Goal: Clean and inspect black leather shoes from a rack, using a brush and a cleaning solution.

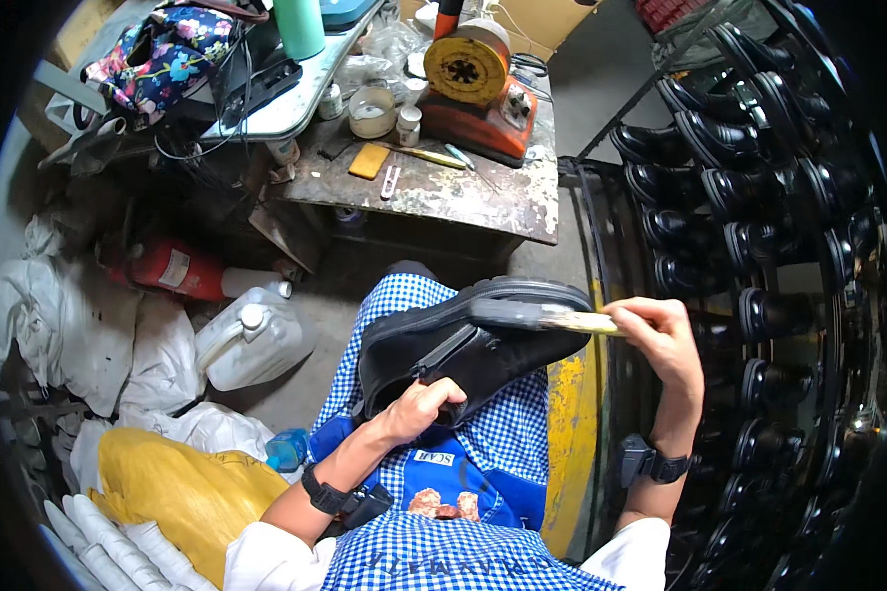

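The left hand [419, 406] grips the black leather ankle boot [463, 340] on the lap, tipped so its sole edge faces up; the right hand [660, 335] is closed on a wooden-handled brush [552, 317] lying along that edge.

White label [174, 267] on red cylinder [168, 268] lying on the floor, left of centre. White plastic jug [251, 340] with screw cap just right of it. Yellow sack [182, 492] at lower left, white bags [64, 325] stacked behind. Small white jars [407, 123] on the surface up top. Small white patch [433, 458] with dark print on the blue apron [443, 483].
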Motion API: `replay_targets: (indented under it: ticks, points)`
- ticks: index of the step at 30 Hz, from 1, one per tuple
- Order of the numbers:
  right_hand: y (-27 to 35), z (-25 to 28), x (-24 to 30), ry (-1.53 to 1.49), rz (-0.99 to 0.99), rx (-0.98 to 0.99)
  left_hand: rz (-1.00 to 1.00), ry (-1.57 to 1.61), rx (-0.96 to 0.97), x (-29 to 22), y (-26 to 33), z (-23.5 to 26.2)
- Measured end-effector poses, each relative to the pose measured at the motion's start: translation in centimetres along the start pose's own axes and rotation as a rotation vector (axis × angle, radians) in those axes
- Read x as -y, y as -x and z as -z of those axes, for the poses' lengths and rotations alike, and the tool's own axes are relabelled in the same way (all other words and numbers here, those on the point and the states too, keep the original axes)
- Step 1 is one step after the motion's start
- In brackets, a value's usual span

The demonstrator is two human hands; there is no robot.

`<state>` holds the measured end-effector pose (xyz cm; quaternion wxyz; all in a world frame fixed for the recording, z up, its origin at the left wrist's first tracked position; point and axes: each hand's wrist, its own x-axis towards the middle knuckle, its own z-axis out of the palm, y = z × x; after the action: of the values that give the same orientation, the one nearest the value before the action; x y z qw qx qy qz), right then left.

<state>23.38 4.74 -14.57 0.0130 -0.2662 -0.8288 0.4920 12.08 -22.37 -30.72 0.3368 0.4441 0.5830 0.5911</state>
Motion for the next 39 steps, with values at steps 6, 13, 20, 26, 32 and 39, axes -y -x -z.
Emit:
replay_targets:
  ticks: [6, 13, 20, 26, 32, 39]
  points:
    - [0.6, 3.8, -0.9, -0.05, -0.047, -0.058, 0.115, 0.06, 0.016, 0.2, 0.4, -0.4]
    - [-1.1, 0.5, -0.5, -0.052, 0.013, -0.03, 0.26, 0.197, 0.024, -0.2, 0.3, 0.1]
    - [1.7, 2.9, -5.0, -0.331, 0.009, -0.413, 0.6, 0.847, -0.213, -2.0, -2.4, 0.6]
    - [3.7, -1.7, -7.8, -0.527, 0.052, -0.492, 0.558, 1.026, -0.241, -1.7, -6.2, 2.8]
    - [6.3, -6.2, -8.8, -0.606, -0.053, -0.366, 0.587, 1.071, -0.314, -2.6, -7.3, 3.3]
    - [6.6, -6.0, -10.2, -0.39, 0.019, -0.346, 0.601, 1.07, -0.292, -2.2, -7.5, 3.4]
